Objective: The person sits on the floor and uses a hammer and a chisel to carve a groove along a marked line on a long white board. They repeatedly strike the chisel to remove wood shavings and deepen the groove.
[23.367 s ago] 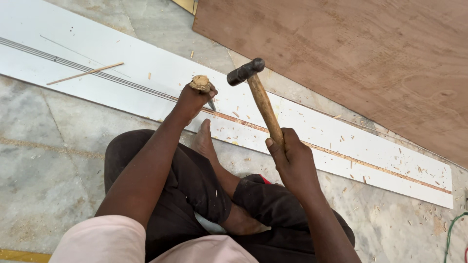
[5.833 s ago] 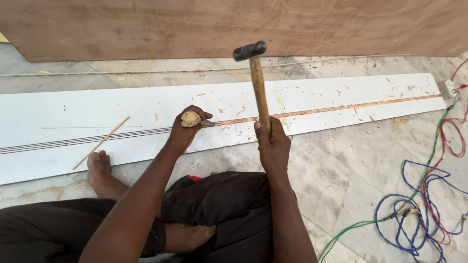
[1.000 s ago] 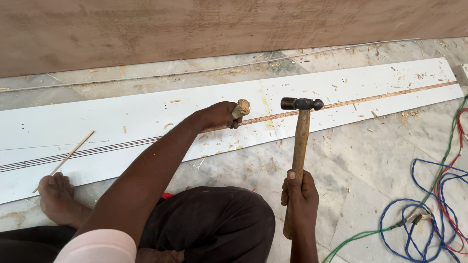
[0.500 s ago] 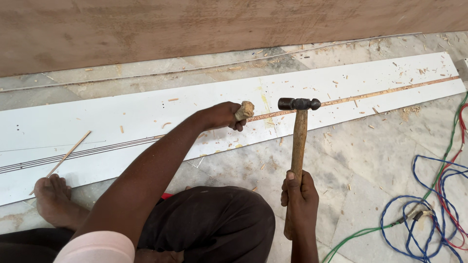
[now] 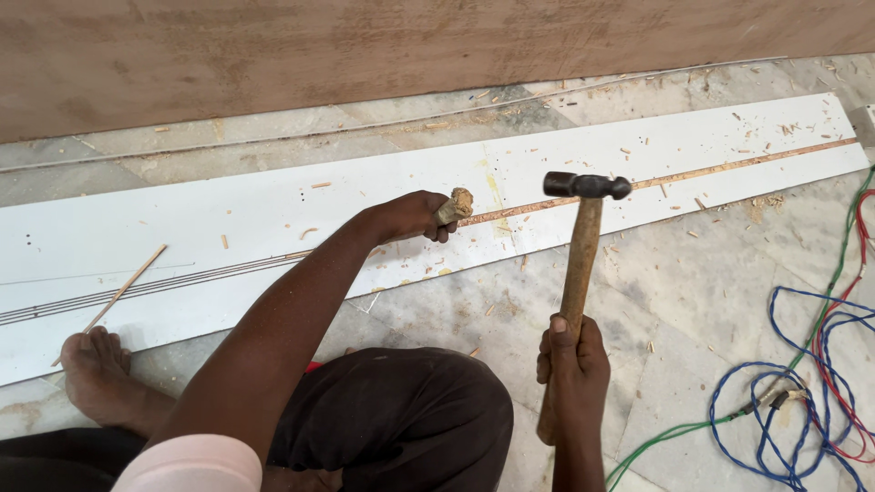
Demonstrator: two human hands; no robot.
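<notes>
While the person sat on the stone floor [image 5: 693, 301], a bare foot [image 5: 100, 374] rested at the far left against the near edge of the long white board [image 5: 273, 205], with a thin wooden stick [image 5: 118, 293] lying slantwise on the board just above it. Dark grooved lines ran lengthwise along the board toward its middle. At centre, the left hand [image 5: 410, 217] was curled closed around a chisel with a frayed wooden handle [image 5: 453, 205], all fingers wrapped about it, its battered top protruding upward; the working end met the board where a copper-coloured strip [image 5: 693, 173] began, and the tip itself was hidden by the fingers. Right of that, the hammer [image 5: 583, 187] stood nearly upright, its dark metal head level above the board's near edge, apart from the chisel. The right hand [image 5: 572, 360] gripped the lower part of the wooden shaft in a full closed fist. Wood chips lay scattered over the board and floor. At far right, coiled blue, red and green cables [image 5: 802, 401] lay on the floor. A large plywood sheet [image 5: 365, 46] lay along the far side.
</notes>
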